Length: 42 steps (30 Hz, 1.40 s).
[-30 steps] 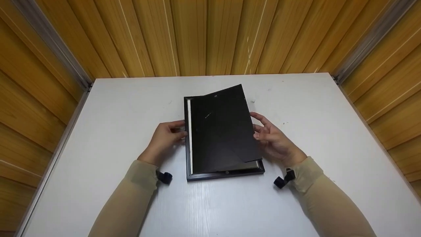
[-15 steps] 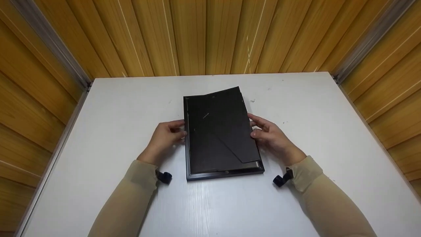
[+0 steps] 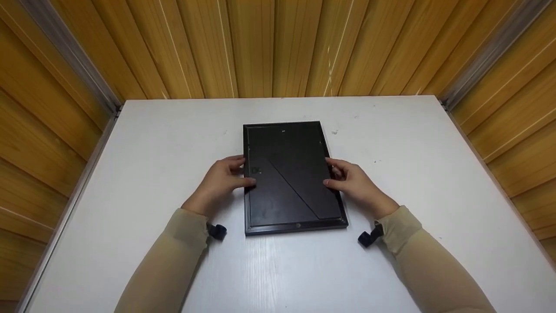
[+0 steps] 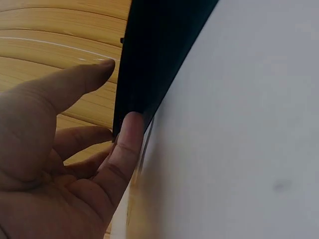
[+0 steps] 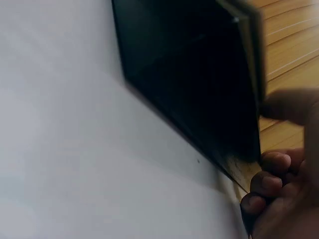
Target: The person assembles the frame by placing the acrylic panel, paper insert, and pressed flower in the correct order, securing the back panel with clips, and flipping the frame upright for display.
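A black picture frame lies back side up in the middle of the white table. Its backing board sits within the rim, with a diagonal line running across it to the lower right corner. My left hand holds the left side, thumb over the board's edge and fingers along the side. Opposite it, my right hand grips the right side, thumb on top. In the left wrist view, fingertips press against the dark frame side. Curled fingers meet the frame's edge in the right wrist view.
The white table has a few small marks on its surface. Yellow wood-patterned panels stand behind it and at both sides. A dark strap end hangs at my left wrist, and another at my right.
The backing board, tilted with its upper right corner sticking out, has come down level inside the frame. Both thumbs have moved onto the top, and the right hand has shifted slightly left.
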Each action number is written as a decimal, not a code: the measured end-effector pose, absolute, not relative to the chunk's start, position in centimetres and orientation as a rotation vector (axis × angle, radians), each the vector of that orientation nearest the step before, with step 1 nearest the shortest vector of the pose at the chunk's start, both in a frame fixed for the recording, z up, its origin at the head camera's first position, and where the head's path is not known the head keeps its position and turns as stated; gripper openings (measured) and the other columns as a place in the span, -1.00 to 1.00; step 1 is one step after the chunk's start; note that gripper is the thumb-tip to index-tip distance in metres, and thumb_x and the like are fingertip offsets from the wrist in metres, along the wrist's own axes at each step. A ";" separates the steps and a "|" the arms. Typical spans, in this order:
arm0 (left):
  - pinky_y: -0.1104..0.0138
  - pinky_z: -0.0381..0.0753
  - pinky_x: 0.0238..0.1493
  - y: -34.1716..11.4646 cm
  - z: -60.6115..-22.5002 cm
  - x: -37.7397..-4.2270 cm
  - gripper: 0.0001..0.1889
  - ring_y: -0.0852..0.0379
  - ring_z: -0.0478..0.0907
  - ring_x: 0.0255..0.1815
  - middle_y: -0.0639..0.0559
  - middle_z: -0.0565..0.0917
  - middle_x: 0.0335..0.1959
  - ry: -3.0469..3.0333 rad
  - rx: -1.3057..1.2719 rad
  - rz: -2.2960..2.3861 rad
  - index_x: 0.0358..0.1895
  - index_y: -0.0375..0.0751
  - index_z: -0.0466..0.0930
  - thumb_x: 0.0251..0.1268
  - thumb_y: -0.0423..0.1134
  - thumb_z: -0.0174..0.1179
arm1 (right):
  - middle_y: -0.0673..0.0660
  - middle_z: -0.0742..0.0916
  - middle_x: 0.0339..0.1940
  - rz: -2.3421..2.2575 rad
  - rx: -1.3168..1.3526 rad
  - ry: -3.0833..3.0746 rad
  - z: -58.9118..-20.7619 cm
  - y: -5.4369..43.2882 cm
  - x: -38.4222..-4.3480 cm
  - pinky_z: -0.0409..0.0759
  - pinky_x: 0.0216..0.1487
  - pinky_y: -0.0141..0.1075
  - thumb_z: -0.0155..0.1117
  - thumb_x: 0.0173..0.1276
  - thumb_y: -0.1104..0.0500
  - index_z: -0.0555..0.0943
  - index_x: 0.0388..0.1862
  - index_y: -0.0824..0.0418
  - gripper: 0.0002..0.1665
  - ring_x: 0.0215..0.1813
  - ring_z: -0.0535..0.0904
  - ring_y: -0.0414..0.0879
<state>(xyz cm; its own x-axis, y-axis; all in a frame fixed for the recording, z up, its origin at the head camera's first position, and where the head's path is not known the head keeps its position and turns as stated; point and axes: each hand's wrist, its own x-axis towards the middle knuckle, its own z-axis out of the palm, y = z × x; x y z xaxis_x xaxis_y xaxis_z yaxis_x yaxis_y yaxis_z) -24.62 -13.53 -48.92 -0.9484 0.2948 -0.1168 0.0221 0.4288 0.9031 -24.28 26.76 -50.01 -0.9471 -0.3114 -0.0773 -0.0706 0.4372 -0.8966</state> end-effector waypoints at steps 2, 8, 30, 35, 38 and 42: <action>-0.04 0.54 0.72 -13.4 -48.7 -24.6 -0.07 -0.22 0.58 0.63 -0.17 0.29 0.84 2.428 0.284 1.494 0.68 -0.36 0.42 0.32 -0.17 0.67 | 0.40 0.66 0.53 -1.454 -0.341 2.514 -49.9 26.8 -24.3 0.49 0.56 -0.41 0.53 0.55 0.22 0.37 0.76 0.38 -0.08 0.49 0.55 0.07; -0.08 0.49 0.76 -13.2 -48.5 -24.5 0.04 -0.26 0.53 0.68 -0.16 0.20 0.87 2.445 0.294 1.426 0.74 -0.37 0.31 0.26 -0.20 0.70 | 0.06 0.50 -0.18 -1.421 -0.409 2.598 -49.8 26.8 -24.8 0.38 0.01 -0.43 0.60 0.45 0.29 0.45 0.70 0.40 -0.10 -0.08 0.44 -0.10; -0.07 0.45 0.79 -13.1 -48.7 -24.4 0.05 -0.26 0.49 0.71 -0.15 0.19 0.88 2.434 0.279 1.442 0.76 -0.37 0.26 0.29 -0.24 0.68 | 0.23 0.78 0.00 -1.397 -0.673 2.517 -50.0 30.4 -25.8 0.61 -0.02 -0.54 0.65 0.40 0.35 0.79 0.39 0.28 -0.43 -0.05 0.63 -0.23; -0.08 0.44 0.80 -13.1 -48.7 -24.3 0.05 -0.26 0.48 0.72 -0.15 0.18 0.89 2.433 0.278 1.429 0.77 -0.36 0.25 0.31 -0.23 0.67 | 0.27 0.77 0.23 -1.440 -0.716 2.558 -50.1 30.4 -25.5 0.63 -0.01 -0.55 0.72 0.32 0.34 0.86 0.24 0.28 -0.51 -0.04 0.66 -0.23; -0.09 0.43 0.80 -13.1 -48.6 -24.2 0.04 -0.26 0.46 0.73 -0.15 0.16 0.89 2.436 0.281 1.414 0.77 -0.36 0.24 0.33 -0.22 0.66 | 0.27 0.77 0.31 -1.418 -0.739 2.588 -50.0 30.4 -25.4 0.62 -0.05 -0.57 0.74 0.30 0.32 0.90 0.12 0.28 -0.60 -0.08 0.67 -0.26; -0.11 0.42 0.81 -13.1 -48.5 -24.1 0.04 -0.27 0.45 0.74 -0.16 0.16 0.89 2.454 0.290 1.390 0.77 -0.36 0.25 0.34 -0.20 0.66 | 0.25 0.83 0.31 -1.312 -0.795 2.649 -49.5 30.2 -25.2 0.60 -0.05 -0.58 0.74 0.32 0.29 0.94 0.00 0.26 -0.72 -0.02 0.70 -0.29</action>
